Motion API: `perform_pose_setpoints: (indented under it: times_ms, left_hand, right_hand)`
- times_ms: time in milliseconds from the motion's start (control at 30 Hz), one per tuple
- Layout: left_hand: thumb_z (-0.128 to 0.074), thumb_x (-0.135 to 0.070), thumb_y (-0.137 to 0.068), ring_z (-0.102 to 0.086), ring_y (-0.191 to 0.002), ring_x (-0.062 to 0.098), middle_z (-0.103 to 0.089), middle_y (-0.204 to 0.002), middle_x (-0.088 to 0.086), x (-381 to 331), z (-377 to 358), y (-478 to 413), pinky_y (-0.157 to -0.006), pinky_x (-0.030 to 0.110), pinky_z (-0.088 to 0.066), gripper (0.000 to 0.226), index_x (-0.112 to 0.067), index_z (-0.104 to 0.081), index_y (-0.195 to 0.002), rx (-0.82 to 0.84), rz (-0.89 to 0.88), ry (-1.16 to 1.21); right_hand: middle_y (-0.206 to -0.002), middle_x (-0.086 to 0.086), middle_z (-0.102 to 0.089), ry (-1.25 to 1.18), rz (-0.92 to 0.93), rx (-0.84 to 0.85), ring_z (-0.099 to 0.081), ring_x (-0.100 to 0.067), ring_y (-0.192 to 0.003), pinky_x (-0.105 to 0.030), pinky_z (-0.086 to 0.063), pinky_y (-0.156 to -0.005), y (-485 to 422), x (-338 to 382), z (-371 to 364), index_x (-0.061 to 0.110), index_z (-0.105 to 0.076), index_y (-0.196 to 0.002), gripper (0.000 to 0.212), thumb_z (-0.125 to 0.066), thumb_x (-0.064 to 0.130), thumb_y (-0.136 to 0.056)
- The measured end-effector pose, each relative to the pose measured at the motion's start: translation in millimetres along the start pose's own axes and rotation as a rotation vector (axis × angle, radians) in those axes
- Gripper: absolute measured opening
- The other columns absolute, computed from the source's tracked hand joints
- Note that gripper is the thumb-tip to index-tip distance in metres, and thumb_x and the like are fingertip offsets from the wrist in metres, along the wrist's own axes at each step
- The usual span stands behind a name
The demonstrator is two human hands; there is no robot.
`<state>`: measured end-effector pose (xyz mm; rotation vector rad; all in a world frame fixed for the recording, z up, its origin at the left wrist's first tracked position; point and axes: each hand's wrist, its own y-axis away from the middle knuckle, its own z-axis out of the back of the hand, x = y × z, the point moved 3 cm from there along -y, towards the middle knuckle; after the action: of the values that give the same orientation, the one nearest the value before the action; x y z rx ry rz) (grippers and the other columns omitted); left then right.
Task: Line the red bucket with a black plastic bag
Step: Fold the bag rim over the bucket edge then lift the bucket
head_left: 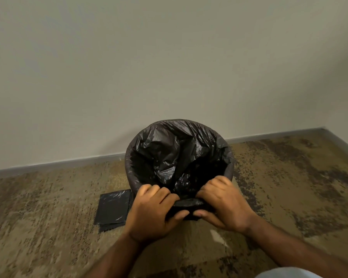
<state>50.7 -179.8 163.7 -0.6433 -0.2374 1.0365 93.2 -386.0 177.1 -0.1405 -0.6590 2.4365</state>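
Note:
A black plastic bag lines a round bucket that stands on the carpet near the wall. The bag folds over the rim all around and hides the bucket's red surface completely. At the near rim my left hand and my right hand sit close together. Each hand grips a bunched fold of the bag's edge between fingers and thumb. The bag's inside is crumpled and dark.
A flat stack of folded black bags lies on the carpet just left of the bucket. A pale wall with a grey baseboard runs behind. The patterned brown carpet spreads on both sides.

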Motion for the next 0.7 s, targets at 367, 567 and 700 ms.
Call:
perform_pose_setpoints:
  times_ms: [367, 567, 700]
  left_hand:
    - [-0.063, -0.02, -0.094, -0.052, -0.133, 0.026, -0.054, -0.144, 0.005, 78, 4, -25, -0.107, 0.047, -0.046, 0.053, -0.021, -0.046, -0.144, -0.246, 1.369, 0.989]
    - [-0.057, 0.001, -0.087, -0.068, -0.104, 0.032, -0.072, -0.11, 0.011, 69, -14, -24, -0.086, 0.051, -0.057, 0.031, -0.021, -0.063, -0.108, -0.282, 1.471, 1.291]
    - [-0.046, 0.017, -0.071, -0.063, -0.11, 0.038, -0.067, -0.115, 0.019, 66, -10, -35, -0.094, 0.061, -0.051, 0.051, -0.02, -0.065, -0.101, -0.266, 1.461, 1.328]
  right_hand:
    - [-0.157, 0.0, -0.031, -0.839, -1.139, -0.36, -0.038, -0.02, -0.14, -0.042, -0.04, -0.111, -17, -49, -2, 0.032, -0.024, -0.151, 0.077, -0.068, 0.027, -0.089]
    - [-0.135, -0.001, -0.059, -1.182, -1.293, -0.532, -0.062, -0.017, -0.116, -0.041, -0.055, -0.095, -13, -51, -16, 0.026, -0.034, -0.15, 0.078, -0.054, -0.015, -0.086]
    - [-0.122, 0.001, -0.067, -1.265, -1.325, -0.54, -0.069, -0.015, -0.104, -0.041, -0.059, -0.086, -14, -58, -13, 0.026, -0.045, -0.143, 0.079, -0.045, -0.023, -0.081]
